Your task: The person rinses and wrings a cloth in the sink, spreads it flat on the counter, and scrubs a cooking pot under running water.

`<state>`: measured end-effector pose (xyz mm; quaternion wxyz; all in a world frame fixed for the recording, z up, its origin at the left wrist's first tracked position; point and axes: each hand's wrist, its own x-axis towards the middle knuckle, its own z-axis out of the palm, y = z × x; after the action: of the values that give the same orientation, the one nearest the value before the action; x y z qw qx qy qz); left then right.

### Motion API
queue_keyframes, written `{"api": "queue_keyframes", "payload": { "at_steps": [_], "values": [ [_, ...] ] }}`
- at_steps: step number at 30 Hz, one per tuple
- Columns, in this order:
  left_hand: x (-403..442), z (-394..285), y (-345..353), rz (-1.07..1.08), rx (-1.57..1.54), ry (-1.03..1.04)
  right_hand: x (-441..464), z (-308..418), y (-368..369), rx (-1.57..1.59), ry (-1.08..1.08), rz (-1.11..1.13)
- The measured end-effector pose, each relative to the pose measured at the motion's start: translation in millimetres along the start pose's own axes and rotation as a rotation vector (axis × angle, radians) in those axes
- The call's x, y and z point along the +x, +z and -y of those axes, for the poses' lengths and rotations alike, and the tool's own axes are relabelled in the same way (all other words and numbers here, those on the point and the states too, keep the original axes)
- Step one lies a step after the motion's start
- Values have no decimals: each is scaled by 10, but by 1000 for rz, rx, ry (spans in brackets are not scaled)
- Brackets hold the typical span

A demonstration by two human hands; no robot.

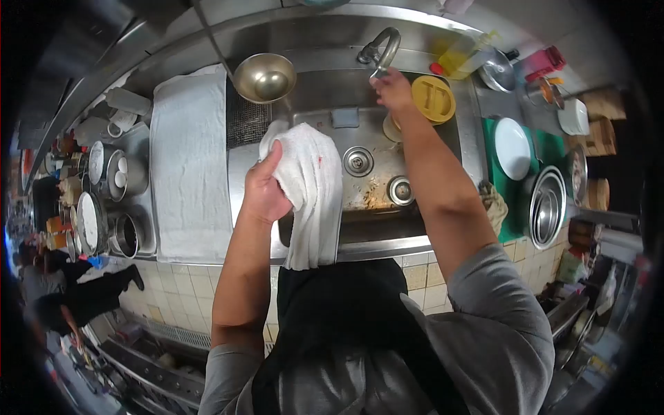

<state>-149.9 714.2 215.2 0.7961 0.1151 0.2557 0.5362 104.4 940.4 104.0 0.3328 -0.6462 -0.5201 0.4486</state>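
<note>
Hands well apart. A white towel (315,187) is gripped by the left hand (266,190), thumb outside, the cloth draped over the front of the sink (349,242) and hanging towards its near edge. A small red mark is seen on the cloth. The right hand (394,92) is extended to the mouth of the curved faucet (391,48), fingers bent; whether the spout is touched or pinched cannot be told.

In the sink, 2 round drains are seen: a rear drain (358,162) and a front drain (401,191), with brown scraps scattered beside the latter. A grey-blue block (345,117) is set near the back wall. A round yellow lid (434,99) is placed just beside the right forearm.

To the left, a metal bowl (265,78) is placed at the sink's back corner, above a dark mesh (247,121). A second white cloth (190,166) is spread flat over the counter; pots (127,235) are crowded beyond it. To the right, a white oval plate (512,149) and nested metal bowls (547,207) are supported by a green mat (492,162). At far left, a person in dark trousers (90,297) is glimpsed, blurred.
</note>
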Motion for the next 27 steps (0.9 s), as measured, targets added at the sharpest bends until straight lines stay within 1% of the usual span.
{"api": "queue_keyframes", "payload": {
  "at_steps": [1, 2, 4, 5, 7, 8, 10, 11, 12, 14, 15, 16, 17, 19, 20, 21, 22, 23, 25, 26, 27],
  "values": [
    [33, 27, 4, 18, -11, 8, 125, -57, -1, -201, -120, 17],
    [65, 55, 15, -11, -33, 11, 184, -148, -22, -199, -110, 42],
    [145, 121, 31, -61, -48, 42, 235, -67, -89, -503, -328, -110],
    [202, 153, 43, -82, -59, 66, 261, -4, -110, -501, -330, -97],
    [353, 272, 11, -105, -83, 70, 285, 65, -122, -791, -310, -158],
    [427, 318, 0, -119, -104, 67, 281, 56, -95, -787, -309, -154],
    [588, 381, 27, -90, -144, 41, 270, 43, -91, -702, -326, -221],
    [665, 426, 50, -63, -185, 13, 240, -59, -87, -589, -351, -198],
    [736, 449, 96, -88, -191, 3, 202, -146, -60, -472, -380, -174],
    [935, 484, 146, -61, -169, -1, -352, 151, -95, 3, 239, 345],
    [1041, 504, 168, -37, -145, -9, -535, 76, -104, 158, 485, 471],
    [1130, 515, 180, -66, -141, -6, -764, 113, -124, 524, 615, 602],
    [1192, 499, 202, -58, -135, -6, -849, 54, -128, 528, 606, 597],
    [1282, 453, 241, -219, 65, 11, -956, -4, -96, 885, 358, 586],
    [1322, 425, 256, -216, 73, 14, -934, -15, -121, 843, 371, 455],
    [1341, 409, 254, -258, 128, 36, -929, 31, -140, 851, 369, 455],
    [1367, 388, 256, -298, 182, 59, -892, 87, -162, 906, 323, 390],
    [1428, 365, 222, -293, 188, 65, -836, 159, -188, 957, 270, 327],
    [1505, 358, 127, -484, 224, 139, -813, 288, -143, 932, 237, 314],
    [1548, 399, 92, -482, 224, 148, -805, 337, -83, 839, 155, 310],
    [1584, 459, 137, -577, 280, 227, -809, 379, 2, 747, 76, 304]
  ]
}}
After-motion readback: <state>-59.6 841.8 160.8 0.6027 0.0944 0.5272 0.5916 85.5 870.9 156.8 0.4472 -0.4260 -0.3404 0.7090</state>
